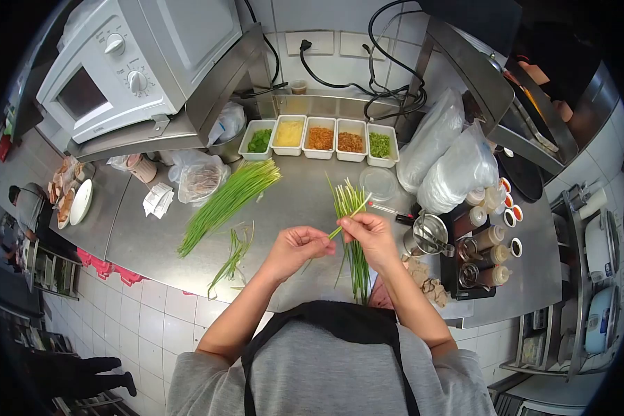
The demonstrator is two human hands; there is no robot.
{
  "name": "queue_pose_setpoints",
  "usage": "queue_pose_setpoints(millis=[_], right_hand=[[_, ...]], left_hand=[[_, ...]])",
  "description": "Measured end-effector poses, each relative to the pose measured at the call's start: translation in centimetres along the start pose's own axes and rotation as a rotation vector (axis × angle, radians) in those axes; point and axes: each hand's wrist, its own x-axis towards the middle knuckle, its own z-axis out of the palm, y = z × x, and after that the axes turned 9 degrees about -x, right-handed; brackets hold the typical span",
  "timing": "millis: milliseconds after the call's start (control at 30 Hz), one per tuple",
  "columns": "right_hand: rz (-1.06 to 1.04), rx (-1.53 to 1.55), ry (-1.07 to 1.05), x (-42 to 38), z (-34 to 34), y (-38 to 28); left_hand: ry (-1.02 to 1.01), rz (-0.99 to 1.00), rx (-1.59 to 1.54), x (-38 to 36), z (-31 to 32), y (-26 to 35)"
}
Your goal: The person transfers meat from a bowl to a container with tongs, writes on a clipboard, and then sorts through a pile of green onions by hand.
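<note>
My left hand (299,249) and my right hand (369,237) meet over the steel counter, fingers pinched on a thin green onion stalk (334,234). Its pale end slants up past my right fingers. Below my hands lies a bunch of green onions (356,269), pale ends toward the back. A larger green onion bunch (230,201) rests diagonally to the left. Between it and my left forearm are loose, limp green scraps (234,258).
Along the back stand several white tubs (319,141) of chopped ingredients. To the right are a metal pot (429,232), sauce bottles (491,237), plastic-wrapped stacks (457,166) and a dark-handled tool (403,219). A microwave (111,76) overhangs the left. Another person (31,204) is at far left.
</note>
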Motion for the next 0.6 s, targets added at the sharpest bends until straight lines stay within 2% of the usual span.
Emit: queue_pose_setpoints(millis=[67, 100, 200, 300, 400, 567, 600], right_hand=[[-0.107, -0.263, -0.017, -0.1, -0.3, -0.3], [-0.161, -0.395, -0.026, -0.2, -0.4, -0.3], [-0.113, -0.422, -0.029, -0.6, -0.1, 0.1], [0.01, -0.166, 0.008, -0.8, 0.5, -0.9], [0.071, -0.142, 0.045, -0.7, -0.3, -0.5], [-0.055, -0.321, 0.033, -0.8, -0.4, 0.2], [-0.093, -0.342, 0.039, -0.8, -0.2, 0.3]], left_hand=[[0.005, 0.108, 0.061, 0.3, -0.1, -0.4], [0.008, 0.074, 0.053, 0.3, 0.0, -0.3], [0.013, 0.012, 0.058, 0.3, 0.4, 0.2], [0.01, 0.019, 0.125, 0.4, -0.2, -0.1], [0.023, 0.035, 0.175, 0.2, -0.3, -0.3], [0.062, 0.134, 0.152, 0.4, -0.2, -0.6], [0.063, 0.102, 0.172, 0.3, 0.0, -0.5]])
